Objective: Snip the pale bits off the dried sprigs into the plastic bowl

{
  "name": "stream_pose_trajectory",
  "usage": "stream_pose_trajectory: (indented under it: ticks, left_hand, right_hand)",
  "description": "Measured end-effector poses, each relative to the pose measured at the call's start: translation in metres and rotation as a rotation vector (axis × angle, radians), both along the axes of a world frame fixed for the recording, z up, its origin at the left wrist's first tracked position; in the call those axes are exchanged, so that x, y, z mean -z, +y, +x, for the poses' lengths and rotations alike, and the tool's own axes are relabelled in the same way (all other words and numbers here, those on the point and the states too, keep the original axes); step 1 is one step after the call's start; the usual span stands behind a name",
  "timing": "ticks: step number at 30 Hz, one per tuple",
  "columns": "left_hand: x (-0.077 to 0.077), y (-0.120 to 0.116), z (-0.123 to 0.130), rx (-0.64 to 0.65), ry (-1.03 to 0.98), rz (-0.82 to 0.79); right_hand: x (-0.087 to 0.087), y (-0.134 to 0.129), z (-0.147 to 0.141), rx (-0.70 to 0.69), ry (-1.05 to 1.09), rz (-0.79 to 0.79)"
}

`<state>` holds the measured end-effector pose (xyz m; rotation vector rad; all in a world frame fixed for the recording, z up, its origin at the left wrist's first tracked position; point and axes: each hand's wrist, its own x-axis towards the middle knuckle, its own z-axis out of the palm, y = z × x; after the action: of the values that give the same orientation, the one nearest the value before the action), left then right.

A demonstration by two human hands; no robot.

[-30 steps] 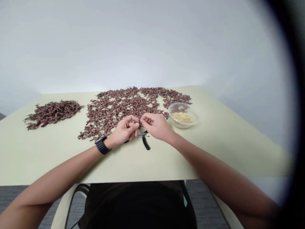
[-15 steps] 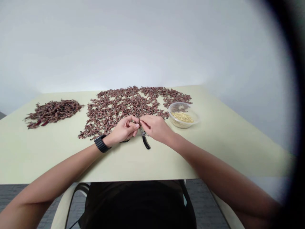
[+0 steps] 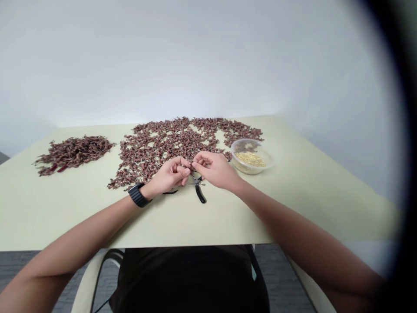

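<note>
My left hand [image 3: 172, 175], with a black watch band [image 3: 138, 195] at its wrist, is closed, its thumb and forefinger pinched on a small reddish-brown piece [image 3: 190, 165]. My right hand [image 3: 217, 170] meets it fingertip to fingertip and pinches the same spot; fingers hide most of the piece, so its kind is unclear. Beneath the hands lies a pair of pliers [image 3: 200, 193] with black handles, its other handle partly covered by my left hand. Just beyond spreads a wide layer of similar reddish-brown pieces [image 3: 169, 141].
A clear plastic bowl [image 3: 252, 168] holding small gold-coloured bits stands right of my right hand. At the left is a heaped pile of reddish-brown pieces [image 3: 76, 151]. All rest on a pale yellow table [image 3: 228, 221], with a wall behind it.
My right hand has shifted slightly, its fingers now more raised and curled at the pinch. My left hand keeps nearly the same place.
</note>
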<state>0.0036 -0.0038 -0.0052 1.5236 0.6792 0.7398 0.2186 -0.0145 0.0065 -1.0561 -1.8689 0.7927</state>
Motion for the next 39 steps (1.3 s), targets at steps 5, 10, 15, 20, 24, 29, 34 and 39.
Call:
stream_pose_trajectory:
  ticks: [5,10,15,20,24,29,34,39]
  left_hand:
    - [-0.002,-0.002,0.002,-0.029,-0.008,-0.005]
    - [-0.005,-0.006,0.006,-0.080,-0.031,-0.035]
    - [-0.005,-0.006,0.007,-0.092,-0.055,-0.044]
    - [-0.002,-0.005,0.005,-0.088,-0.049,-0.035]
    - [-0.001,-0.005,0.005,-0.080,-0.056,-0.042]
    - [0.001,-0.004,0.005,-0.074,-0.034,-0.048]
    - [0.004,-0.001,0.003,-0.010,-0.029,-0.029]
    - [0.007,0.000,0.001,0.003,0.008,0.040]
  right_hand:
    - [0.002,0.001,-0.001,0.000,0.032,-0.035]
    - [0.006,0.000,-0.003,0.022,0.047,-0.059]
    - [0.004,-0.003,-0.005,0.036,-0.004,0.049]
    - [0.004,-0.003,-0.004,0.040,-0.054,0.110]
    - [0.006,-0.003,-0.005,0.049,-0.119,0.202]
    - [0.011,-0.004,-0.004,0.055,-0.285,0.406]
    - [0.016,-0.007,-0.005,0.039,-0.479,0.534]
    - [0.017,-0.007,-0.006,0.050,-0.430,0.479]
